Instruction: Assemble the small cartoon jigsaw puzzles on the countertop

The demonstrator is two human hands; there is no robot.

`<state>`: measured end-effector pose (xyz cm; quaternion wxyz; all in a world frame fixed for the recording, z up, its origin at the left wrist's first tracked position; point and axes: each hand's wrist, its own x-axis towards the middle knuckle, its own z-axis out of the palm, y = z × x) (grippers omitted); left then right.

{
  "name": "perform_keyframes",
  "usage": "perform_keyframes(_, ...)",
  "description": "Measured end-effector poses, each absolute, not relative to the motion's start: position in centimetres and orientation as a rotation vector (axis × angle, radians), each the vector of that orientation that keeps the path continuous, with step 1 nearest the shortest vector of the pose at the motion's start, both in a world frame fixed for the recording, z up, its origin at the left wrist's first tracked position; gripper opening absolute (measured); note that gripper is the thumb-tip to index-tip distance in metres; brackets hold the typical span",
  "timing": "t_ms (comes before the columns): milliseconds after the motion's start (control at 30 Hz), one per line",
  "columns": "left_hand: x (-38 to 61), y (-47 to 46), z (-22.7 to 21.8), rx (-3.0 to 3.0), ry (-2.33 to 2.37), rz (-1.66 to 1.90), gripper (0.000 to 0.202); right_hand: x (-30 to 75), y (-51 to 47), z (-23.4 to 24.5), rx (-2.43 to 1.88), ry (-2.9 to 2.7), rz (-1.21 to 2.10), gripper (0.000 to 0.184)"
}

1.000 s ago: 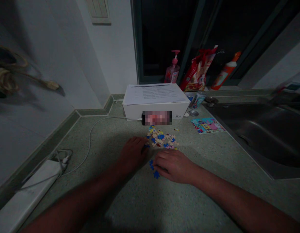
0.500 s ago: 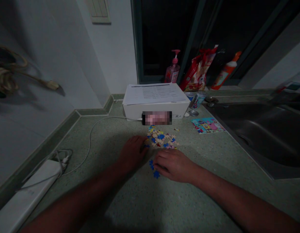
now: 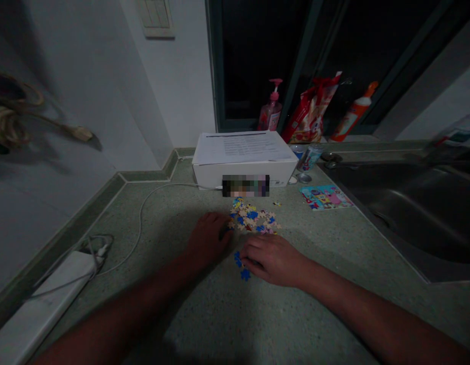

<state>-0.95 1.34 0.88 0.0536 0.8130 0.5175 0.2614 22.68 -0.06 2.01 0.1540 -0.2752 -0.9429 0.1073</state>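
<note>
I had the left hand (image 3: 208,239) curled against the jigsaw pieces (image 3: 253,218), the right hand (image 3: 270,259) beside loose blue pieces (image 3: 245,275); I couldn't tell whether either held one.

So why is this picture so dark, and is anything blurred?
In the head view, light is dim, shadow covers the countertop around the left hand and right hand, and a pixelated patch sits on the white box.

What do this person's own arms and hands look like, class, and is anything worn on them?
The left hand and right hand are bare, without gloves. The left forearm and right forearm are bare too: no sleeve, watch or bracelet shows. In this dim light, small details such as rings are hard to tell.
</note>
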Motion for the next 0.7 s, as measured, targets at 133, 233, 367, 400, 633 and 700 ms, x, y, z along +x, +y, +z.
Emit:
perform_keyframes(133, -0.6, 1.2, 1.6, 2.515, 1.605, 0.628, 0.023, 22.6, -0.1, 2.0, -0.805, -2.718, 0.303, 0.015)
perform_keyframes(233, -0.5, 1.3, 1.7, 2.52, 1.611, 0.551, 0.02, 22.6, -0.1, 2.1, -0.817, -2.725, 0.308, 0.014)
perform_keyframes(367, -0.6, 1.5, 1.4, 2.508, 1.619, 0.537, 0.021, 22.6, -0.1, 2.1, -0.822, -2.738, 0.309, 0.015)
perform_keyframes(400, -0.6, 1.6, 1.3, 2.507, 1.612, 0.548, 0.022, 22.6, 0.0, 2.1, -0.82, -2.737, 0.308, 0.016)
perform_keyframes(633, -0.9, 1.6, 0.7, 2.498, 1.476, 0.906, 0.015, 22.8, 0.2, 1.7, -0.93, -2.562, 0.291, 0.019)
perform_keyframes(700, -0.8, 1.1, 0.6, 2.493, 1.391, 0.991, 0.016, 22.8, 0.3, 1.6, -0.976, -2.472, 0.304, 0.02)
